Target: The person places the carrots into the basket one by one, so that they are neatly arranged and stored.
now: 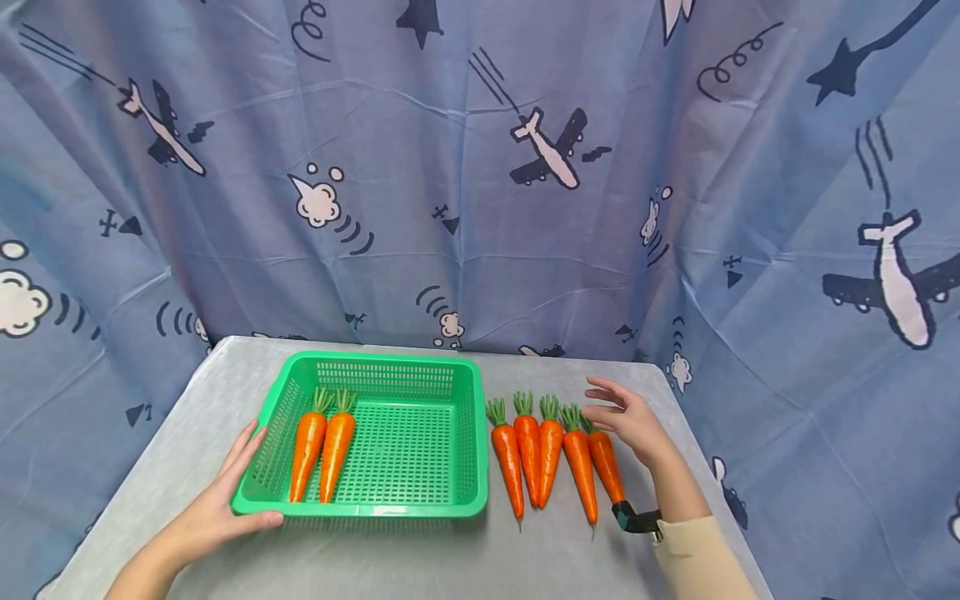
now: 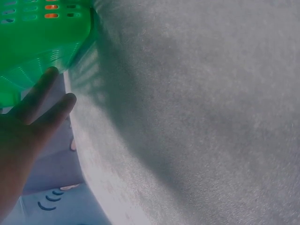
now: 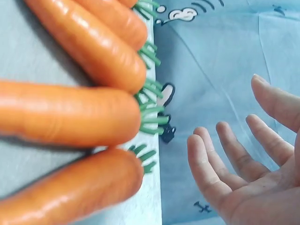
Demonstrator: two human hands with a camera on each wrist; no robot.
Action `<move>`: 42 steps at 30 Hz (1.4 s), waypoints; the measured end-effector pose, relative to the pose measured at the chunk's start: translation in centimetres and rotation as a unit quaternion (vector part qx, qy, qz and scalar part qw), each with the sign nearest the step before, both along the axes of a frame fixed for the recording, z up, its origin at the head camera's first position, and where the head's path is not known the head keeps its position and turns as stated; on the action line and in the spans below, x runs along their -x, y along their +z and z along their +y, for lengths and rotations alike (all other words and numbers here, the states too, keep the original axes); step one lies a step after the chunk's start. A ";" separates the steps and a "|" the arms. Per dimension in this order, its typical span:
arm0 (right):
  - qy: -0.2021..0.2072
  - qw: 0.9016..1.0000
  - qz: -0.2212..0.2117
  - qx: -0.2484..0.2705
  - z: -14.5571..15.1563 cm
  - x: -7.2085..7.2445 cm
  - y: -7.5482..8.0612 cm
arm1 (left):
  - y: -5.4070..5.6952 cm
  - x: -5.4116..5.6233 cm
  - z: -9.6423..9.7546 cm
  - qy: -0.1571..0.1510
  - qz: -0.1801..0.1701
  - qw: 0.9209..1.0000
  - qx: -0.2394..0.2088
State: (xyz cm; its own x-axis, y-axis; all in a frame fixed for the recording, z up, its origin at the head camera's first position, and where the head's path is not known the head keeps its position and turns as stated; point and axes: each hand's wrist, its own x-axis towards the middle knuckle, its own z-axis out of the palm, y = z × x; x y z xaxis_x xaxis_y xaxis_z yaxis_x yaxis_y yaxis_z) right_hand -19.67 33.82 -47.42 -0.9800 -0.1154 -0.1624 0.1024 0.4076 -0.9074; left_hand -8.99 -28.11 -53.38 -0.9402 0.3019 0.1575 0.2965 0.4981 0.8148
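A green plastic basket [image 1: 408,510] holds two orange carrots [image 1: 306,450] side by side at its left. At its near left corner is my left hand [image 1: 213,508], the thumb along the front rim and the straight fingers against the left side. The left wrist view shows those fingers [image 2: 51,110] extended beside the basket wall. Several more carrots [image 1: 551,450] lie in a row right of the basket, green tops pointing away. My right hand [image 1: 626,417] hovers by the tops of the rightmost carrots [image 3: 75,187], fingers spread and slightly bent, palm holding nothing.
A pale grey table [image 1: 360,562] carries everything. Behind and beside it hangs a blue curtain [image 1: 420,208] printed with planes and stars. A dark strap with a small device [image 1: 637,521] sits at the right wrist, over the lower end of the rightmost carrot.
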 end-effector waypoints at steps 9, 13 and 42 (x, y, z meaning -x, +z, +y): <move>-0.020 0.999 -0.003 -0.049 2.5 -0.8 -1.5 | 0.1 0.1 0.0 0.005 -0.014 1.000 0.010; -0.022 0.997 -0.013 -0.071 3.5 -1.1 -2.5 | 0.2 0.1 0.1 0.004 -0.019 1.000 0.003; 0.035 0.994 -0.087 -0.063 4.7 -0.9 -6.5 | 0.1 0.1 0.0 0.002 0.007 1.000 0.015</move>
State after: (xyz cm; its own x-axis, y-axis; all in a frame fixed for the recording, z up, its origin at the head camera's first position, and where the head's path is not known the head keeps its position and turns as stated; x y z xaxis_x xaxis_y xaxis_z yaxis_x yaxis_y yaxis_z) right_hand -18.77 38.48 -53.88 -0.9260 -0.1495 -0.3468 0.2219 0.5276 -0.8200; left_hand -9.14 -28.11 -53.31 -0.9396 0.3020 0.1611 0.3047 0.5238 0.7955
